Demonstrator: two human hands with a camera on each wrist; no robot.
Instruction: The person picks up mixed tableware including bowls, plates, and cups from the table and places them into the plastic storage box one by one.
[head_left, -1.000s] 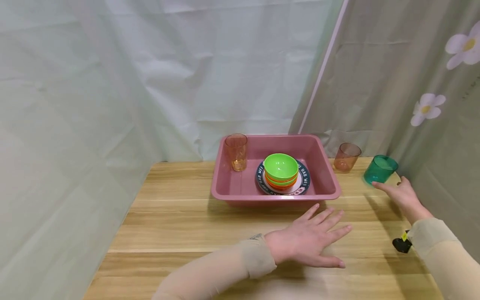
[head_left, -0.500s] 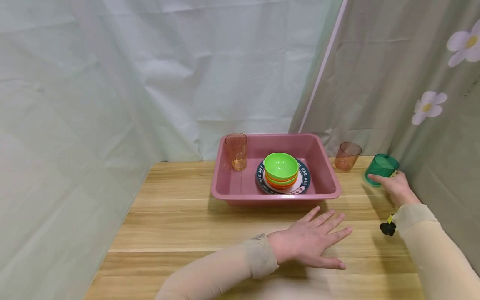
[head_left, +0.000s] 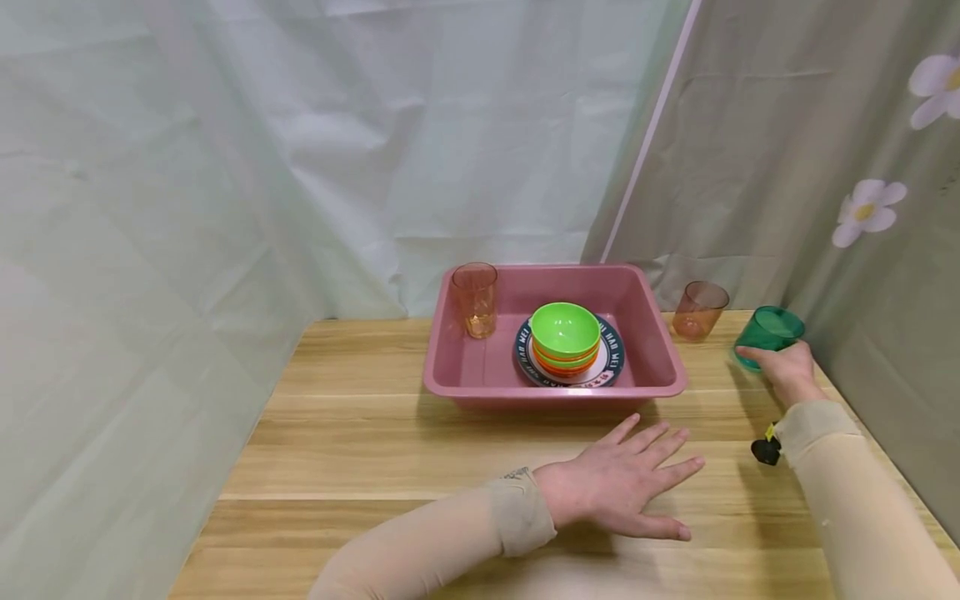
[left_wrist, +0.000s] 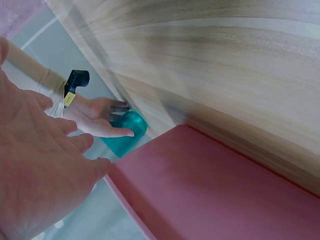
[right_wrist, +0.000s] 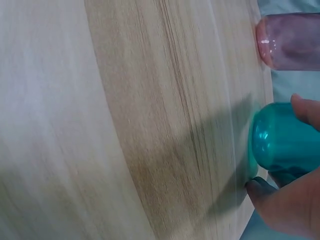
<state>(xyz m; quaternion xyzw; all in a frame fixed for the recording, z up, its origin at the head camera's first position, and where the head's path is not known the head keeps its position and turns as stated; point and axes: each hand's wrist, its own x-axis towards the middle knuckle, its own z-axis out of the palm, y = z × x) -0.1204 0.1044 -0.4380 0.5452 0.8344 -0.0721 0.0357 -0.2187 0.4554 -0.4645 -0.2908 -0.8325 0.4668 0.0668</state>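
A translucent teal cup [head_left: 768, 325] stands at the table's back right corner. My right hand [head_left: 789, 372] grips it from the near side. In the right wrist view, the thumb lies against one side of the teal cup [right_wrist: 280, 137] and a finger [right_wrist: 260, 190] curls by its base on the other. My left hand [head_left: 618, 486] is spread with straight fingers above the table in front of the pink tub [head_left: 555, 392], holding nothing. Left of the teal cup stands a translucent pinkish cup [head_left: 700, 311], untouched.
Inside the tub, a stack of green and orange bowls [head_left: 566, 332] sits on a dark-rimmed plate [head_left: 615, 358]. A tall amber tumbler [head_left: 475, 302] stands at the tub's left end. Curtains [head_left: 450, 142] hang close behind the wooden table [head_left: 337, 450] and on both sides.
My right hand has moved in to the teal cup and closed its fingers around it. My left hand stays spread in place. The head view has shifted slightly.
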